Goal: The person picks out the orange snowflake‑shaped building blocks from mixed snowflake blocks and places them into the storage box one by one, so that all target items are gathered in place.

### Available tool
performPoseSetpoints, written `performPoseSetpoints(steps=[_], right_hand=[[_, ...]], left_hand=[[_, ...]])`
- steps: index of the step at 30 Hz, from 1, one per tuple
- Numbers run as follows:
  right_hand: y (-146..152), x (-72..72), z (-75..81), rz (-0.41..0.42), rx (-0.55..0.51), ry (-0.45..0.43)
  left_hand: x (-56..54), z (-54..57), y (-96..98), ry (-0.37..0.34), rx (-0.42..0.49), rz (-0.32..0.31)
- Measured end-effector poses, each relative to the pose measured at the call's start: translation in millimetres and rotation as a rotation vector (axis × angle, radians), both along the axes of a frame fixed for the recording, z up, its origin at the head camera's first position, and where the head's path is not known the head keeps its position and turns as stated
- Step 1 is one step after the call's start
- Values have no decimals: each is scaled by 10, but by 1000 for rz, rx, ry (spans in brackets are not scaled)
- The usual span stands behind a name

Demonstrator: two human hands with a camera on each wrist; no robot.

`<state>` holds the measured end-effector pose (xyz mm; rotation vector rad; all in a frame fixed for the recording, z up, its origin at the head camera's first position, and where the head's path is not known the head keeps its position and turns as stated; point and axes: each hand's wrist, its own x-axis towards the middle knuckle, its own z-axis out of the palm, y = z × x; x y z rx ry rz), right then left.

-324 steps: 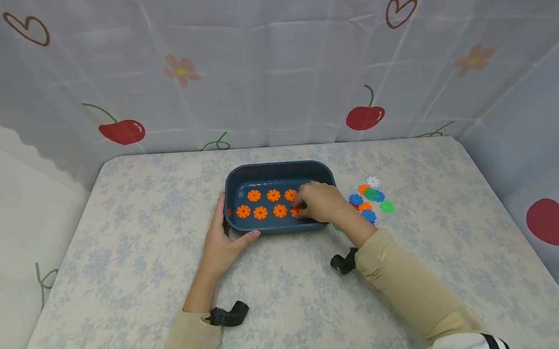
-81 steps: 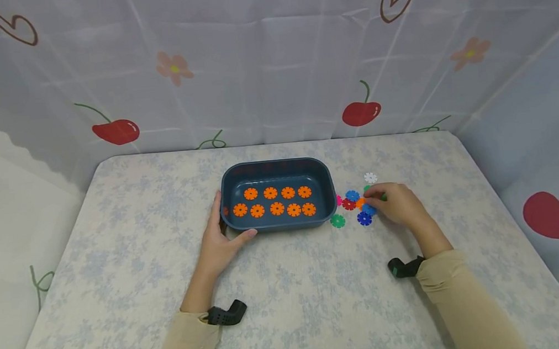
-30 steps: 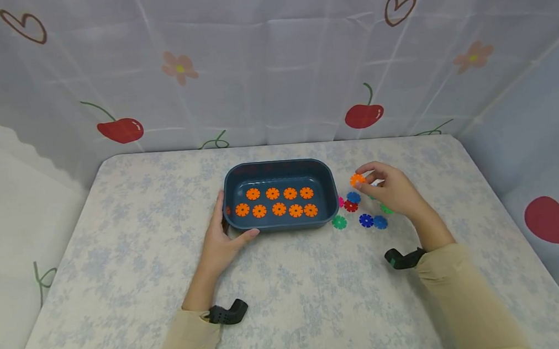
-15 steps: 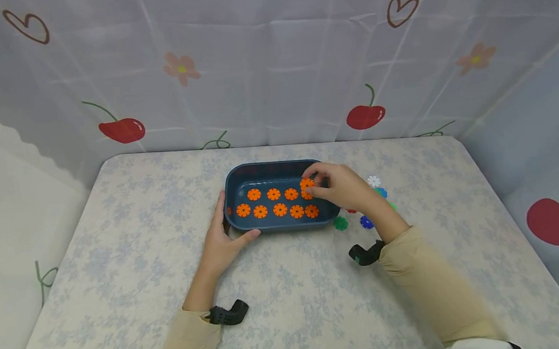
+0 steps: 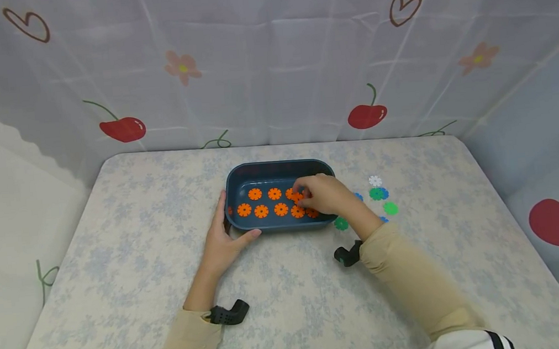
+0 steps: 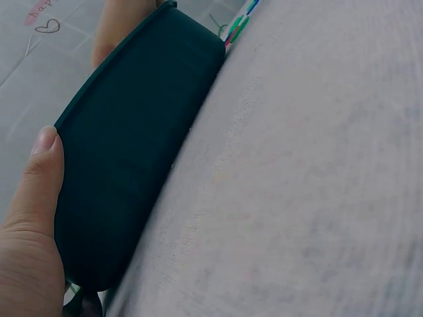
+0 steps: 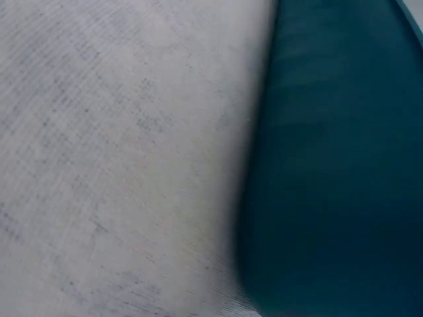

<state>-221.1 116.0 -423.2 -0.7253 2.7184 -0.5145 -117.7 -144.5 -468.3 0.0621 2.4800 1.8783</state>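
A dark blue plastic tray (image 5: 284, 228) holds two rows of orange notched snowflake discs (image 5: 261, 211) on its floor. My left hand (image 5: 220, 247) grips the tray's left end, with the fingers along the end wall and the thumb at the front. In the left wrist view that thumb (image 6: 41, 175) presses at the tray's rim. Inside the right part of the tray, my right hand (image 5: 328, 195) pinches another orange snowflake disc (image 5: 298, 197) low over the others. It hides part of the right-hand discs. Only the tray's outer wall (image 7: 337, 165) and tablecloth show in the right wrist view.
Right of the tray lie loose discs, among them a white disc (image 5: 375, 180), a light green disc (image 5: 390, 208) and a green disc (image 5: 341, 223). My right forearm covers part of this pile. A patterned cloth (image 5: 289, 284) covers the table, and a printed curtain (image 5: 271, 75) hangs behind.
About a second ago my right hand held the orange disc above the loose pile. It has carried it left and down into the tray. My left hand has kept its hold on the tray.
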Motion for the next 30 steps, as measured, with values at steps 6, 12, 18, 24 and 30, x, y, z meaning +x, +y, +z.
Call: performPoseSetpoints(steps=[6,12,18,24,30], right_hand=[[-28,26,-42,38,114,148],[-35,62,-72,52,135,218],[-25,67,-97,62,118,232],[4,102,-75,28,-44,232],[40,235,14,3,-187,294]], left_hand=[[-70,-164,-24,12,-3,9],[-125,-345,-51,49,-10,26],[-116,-351,-48,74,-10,27],[-114,-343,-45,65,-23,29],[-75,-215,-31,25,-9,15]])
